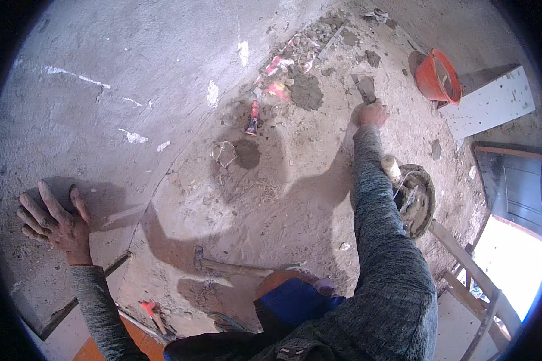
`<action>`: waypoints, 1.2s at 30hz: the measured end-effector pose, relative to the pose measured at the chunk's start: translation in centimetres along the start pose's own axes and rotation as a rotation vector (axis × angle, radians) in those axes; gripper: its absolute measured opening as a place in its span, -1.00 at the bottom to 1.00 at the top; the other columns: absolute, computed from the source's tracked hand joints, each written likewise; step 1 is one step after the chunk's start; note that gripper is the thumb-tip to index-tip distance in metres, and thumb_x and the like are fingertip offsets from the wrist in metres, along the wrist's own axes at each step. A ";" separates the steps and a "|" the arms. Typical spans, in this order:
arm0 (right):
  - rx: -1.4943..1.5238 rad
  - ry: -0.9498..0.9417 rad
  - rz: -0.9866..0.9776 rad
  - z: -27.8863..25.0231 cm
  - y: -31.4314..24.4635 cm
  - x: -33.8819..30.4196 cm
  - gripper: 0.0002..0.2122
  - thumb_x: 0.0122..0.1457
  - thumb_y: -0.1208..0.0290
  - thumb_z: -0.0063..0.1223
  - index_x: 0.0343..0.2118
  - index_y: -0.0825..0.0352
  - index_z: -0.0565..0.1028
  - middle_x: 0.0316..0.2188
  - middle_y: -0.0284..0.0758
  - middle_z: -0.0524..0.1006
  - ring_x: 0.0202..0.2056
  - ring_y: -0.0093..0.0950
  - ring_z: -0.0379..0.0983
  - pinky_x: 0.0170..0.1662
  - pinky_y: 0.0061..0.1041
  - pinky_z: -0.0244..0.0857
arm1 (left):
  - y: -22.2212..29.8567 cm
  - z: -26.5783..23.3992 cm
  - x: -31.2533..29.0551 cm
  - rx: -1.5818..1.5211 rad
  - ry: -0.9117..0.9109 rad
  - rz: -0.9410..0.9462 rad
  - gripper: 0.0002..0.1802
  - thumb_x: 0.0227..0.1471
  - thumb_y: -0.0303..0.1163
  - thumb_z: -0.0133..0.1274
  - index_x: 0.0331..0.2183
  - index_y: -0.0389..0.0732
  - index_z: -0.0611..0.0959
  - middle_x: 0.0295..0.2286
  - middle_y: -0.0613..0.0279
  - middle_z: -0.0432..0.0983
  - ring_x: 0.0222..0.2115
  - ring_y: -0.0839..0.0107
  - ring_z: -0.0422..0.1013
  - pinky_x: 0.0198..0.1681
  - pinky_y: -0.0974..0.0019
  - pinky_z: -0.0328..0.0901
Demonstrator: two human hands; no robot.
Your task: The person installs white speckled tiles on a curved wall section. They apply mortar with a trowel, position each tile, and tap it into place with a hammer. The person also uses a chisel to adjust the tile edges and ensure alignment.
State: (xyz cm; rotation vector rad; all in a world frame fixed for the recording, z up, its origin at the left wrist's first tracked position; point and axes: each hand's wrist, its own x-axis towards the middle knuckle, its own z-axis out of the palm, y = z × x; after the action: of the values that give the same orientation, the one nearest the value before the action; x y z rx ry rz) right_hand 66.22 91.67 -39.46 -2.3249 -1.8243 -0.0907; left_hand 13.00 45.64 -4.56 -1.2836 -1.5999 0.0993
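Observation:
My left hand [57, 225] lies flat on the grey plastered wall [102, 150], its fingers spread and dusty. At the far end of my outstretched right arm, my right hand [373, 113] is closed around the handle of a flat-bladed trowel [364, 87]. The blade points away from me over the rough, dusty floor [307, 156]. Left of the trowel lies a dark wet patch of mortar [307, 91]. Beside my right forearm stands a round mortar bucket [426, 198] with grey residue inside. Some of it is hidden by my sleeve.
An orange bucket [439, 78] stands at the far right by a pale board [494, 105]. A red tube [253, 117] and rubble [313, 45] lie along the wall. Near me are a hammer [229, 266] and a red-handled tool [150, 310]. Wooden bars [470, 271] lean at the right.

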 end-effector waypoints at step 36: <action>-0.143 -0.337 -1.334 -11.5 -24.5 -16.2 -0.82 0.08 0.39 -0.01 -0.31 0.26 0.61 -0.30 -0.14 0.62 -0.25 -0.13 0.58 -0.20 -0.17 0.46 | -0.3 -0.7 -0.6 -0.005 -0.063 -0.003 -0.22 0.03 0.00 0.13 0.24 0.01 0.32 0.27 0.02 0.08 0.30 0.02 -0.05 0.30 -0.16 -0.18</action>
State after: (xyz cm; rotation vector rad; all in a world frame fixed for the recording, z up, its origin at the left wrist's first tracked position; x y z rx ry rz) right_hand 39.34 79.66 -28.21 -0.7902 -3.2362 0.0032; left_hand 13.26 44.68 -4.46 -1.2933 -1.6562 0.1348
